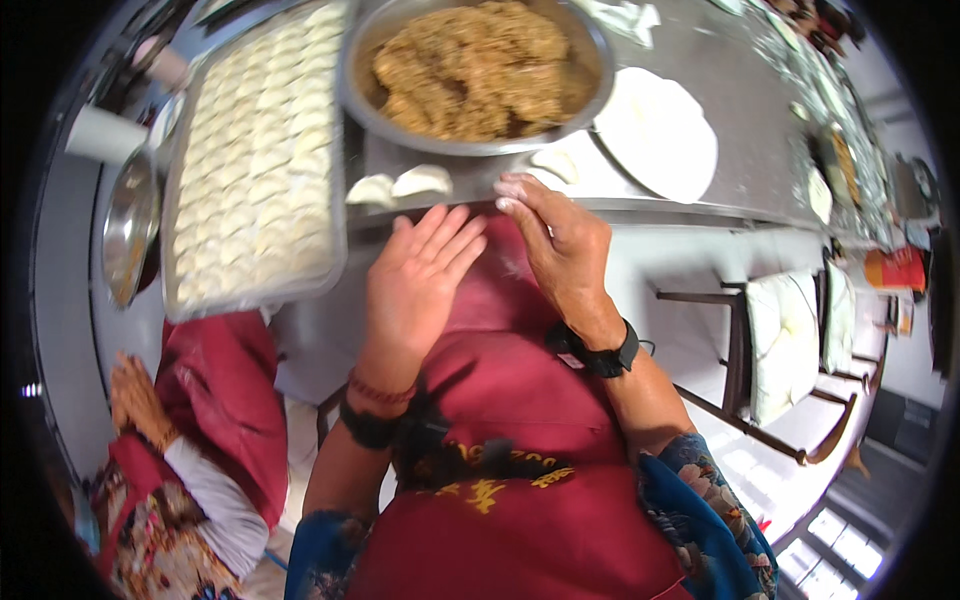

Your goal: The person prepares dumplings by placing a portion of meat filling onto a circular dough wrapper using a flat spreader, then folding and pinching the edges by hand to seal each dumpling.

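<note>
My left hand (420, 277) is palm up above my red apron (517, 375), its fingers spread and holding nothing. Opposite it, my right hand (566, 251) has thumb and fingers drawn together, the tips white with flour; I see nothing between them. Those fingertips are near a folded dumpling (556, 165) on the metal table's near side. Beyond my left fingers lie two more folded dumplings (422, 181). A steel bowl (480, 144) of brown minced filling (472, 71) stands behind them. To its right is a stack of round white dough wrappers (660, 139).
A plastic tray (255, 304) packed with dumplings juts over the table's near edge at left. Beside it are a steel bowl (129, 232) and another person's folded hands (139, 397). Cushioned chairs (784, 345) stand at right. Plastic wrap (832, 97) covers the table's far right.
</note>
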### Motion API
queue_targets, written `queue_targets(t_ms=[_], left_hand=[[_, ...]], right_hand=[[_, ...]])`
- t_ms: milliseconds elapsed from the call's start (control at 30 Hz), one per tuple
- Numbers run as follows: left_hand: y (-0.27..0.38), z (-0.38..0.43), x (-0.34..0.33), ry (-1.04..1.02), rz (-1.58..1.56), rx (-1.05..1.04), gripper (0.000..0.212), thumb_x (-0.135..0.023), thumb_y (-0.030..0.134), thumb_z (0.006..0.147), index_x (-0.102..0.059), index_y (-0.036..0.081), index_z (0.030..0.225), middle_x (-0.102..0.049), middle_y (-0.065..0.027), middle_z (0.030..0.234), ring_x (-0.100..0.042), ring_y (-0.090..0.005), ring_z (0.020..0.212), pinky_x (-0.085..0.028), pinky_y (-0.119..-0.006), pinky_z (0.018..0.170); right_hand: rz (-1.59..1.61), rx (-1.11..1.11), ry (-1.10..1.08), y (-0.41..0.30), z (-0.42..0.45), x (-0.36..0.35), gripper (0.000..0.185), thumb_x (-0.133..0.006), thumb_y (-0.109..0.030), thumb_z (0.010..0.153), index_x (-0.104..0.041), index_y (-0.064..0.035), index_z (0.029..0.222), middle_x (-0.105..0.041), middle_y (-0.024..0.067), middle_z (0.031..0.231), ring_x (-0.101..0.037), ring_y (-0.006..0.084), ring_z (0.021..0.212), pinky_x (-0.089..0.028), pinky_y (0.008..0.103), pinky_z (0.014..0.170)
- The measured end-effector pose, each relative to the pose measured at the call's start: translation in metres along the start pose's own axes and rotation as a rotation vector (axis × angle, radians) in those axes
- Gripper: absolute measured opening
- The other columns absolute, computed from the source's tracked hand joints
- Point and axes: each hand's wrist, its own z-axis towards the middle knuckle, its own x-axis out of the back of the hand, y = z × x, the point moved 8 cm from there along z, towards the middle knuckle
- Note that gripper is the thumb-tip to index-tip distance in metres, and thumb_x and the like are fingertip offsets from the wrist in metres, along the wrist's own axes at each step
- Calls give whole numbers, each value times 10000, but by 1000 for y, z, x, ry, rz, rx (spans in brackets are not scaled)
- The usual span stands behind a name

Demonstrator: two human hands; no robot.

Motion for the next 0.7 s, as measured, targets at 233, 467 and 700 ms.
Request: queue_targets(t_ms=[233,467,700], left_hand=[[-39,-9,-20,10,161,236,535,-443,314,1043,-382,-97,1380,-402,-286,1449,-359,-434,1383,-280,-530,1180],[-63,-12,-32,24,253,384,449,-461,267,1037,-461,-76,1326,-494,-266,1375,-452,-410,1322,-340,-513,1151],[-69,-9,-30,45,294,379,406,-478,244,1028,-509,-71,1284,-539,-267,1327,-497,-412,1281,-377,-512,1125]], right_hand=[[-320,-180,225,94,19,136,163,-701,-112,883,-723,-72,1040,-733,109,1034,-724,243,900,-549,295,763],[-523,-222,78,167,76,166,244,-726,-235,828,-747,-89,1023,-688,140,1166,-661,308,1046,-502,365,894],[-349,-141,-107,164,100,131,235,-736,-193,805,-740,-66,1002,-694,112,1116,-664,299,979,-513,376,841]])
